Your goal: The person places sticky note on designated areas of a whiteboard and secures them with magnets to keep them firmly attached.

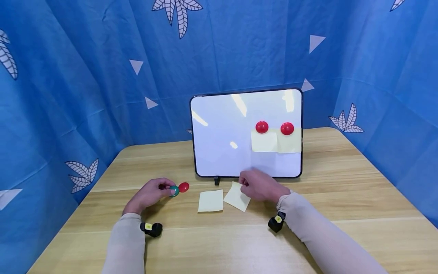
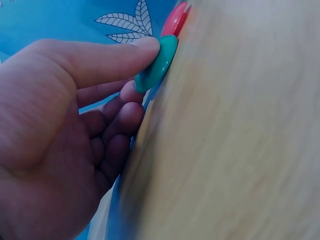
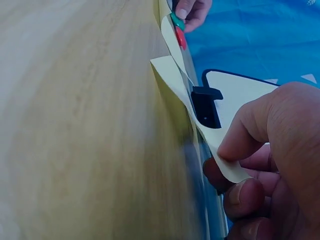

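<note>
Between thumb and fingers, my left hand pinches a green round magnet at the tabletop. A red round magnet lies right beside it on the wood. My right hand pinches the edge of a pale yellow sticky note in front of the whiteboard; in the right wrist view the note bends up from the table with the thumb on its near end. Another sticky note lies flat on the table between the two hands.
A black-framed whiteboard stands at the back on small black feet. Two red magnets sit at the tops of two notes on its right side. Blue patterned cloth hangs behind and around the wooden table.
</note>
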Demonstrator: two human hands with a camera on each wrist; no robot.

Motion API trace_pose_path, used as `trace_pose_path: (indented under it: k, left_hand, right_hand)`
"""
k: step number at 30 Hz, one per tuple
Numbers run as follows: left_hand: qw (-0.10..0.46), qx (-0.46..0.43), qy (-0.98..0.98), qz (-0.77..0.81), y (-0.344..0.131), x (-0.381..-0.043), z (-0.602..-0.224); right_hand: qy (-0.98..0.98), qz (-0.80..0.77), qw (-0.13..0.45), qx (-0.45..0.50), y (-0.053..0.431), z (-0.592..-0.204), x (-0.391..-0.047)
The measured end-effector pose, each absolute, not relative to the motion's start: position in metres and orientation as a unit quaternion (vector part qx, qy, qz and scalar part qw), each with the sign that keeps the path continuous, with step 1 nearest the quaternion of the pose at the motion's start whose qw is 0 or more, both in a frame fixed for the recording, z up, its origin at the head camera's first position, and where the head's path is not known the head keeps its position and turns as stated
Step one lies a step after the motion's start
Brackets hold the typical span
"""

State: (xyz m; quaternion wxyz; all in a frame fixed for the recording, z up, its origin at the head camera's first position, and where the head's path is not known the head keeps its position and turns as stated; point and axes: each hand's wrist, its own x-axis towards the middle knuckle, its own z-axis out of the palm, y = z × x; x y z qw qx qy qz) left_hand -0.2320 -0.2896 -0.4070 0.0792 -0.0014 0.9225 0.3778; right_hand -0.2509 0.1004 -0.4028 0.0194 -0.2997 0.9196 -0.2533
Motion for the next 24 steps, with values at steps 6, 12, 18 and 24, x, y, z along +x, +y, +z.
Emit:
trace_pose_path:
  k: [6,12,18,24]
  left_hand:
    - [0.074,-0.008,0.922,0.380,-0.2899,-0.2320,-0.4058]
    - [0.072,-0.017,0.920,0.384,-0.2906,-0.2307,-0.4049]
    - [0.074,-0.020,0.918,0.389,-0.2905,-0.2304,-0.4057]
    - [0.078,-0.022,0.914,0.397,-0.2915,-0.2310,-0.4071]
  right_hand:
    - [0.919,-0.255,0.017,-0.301,0.1004,-0.4022,-0.2512]
    - [0.917,-0.260,0.006,-0.304,0.1005,-0.4021,-0.2515]
    - [0.917,-0.262,0.000,-0.301,0.1000,-0.4019,-0.2510]
    - [0.918,-0.279,-0.005,-0.283,0.0994,-0.4019,-0.2509]
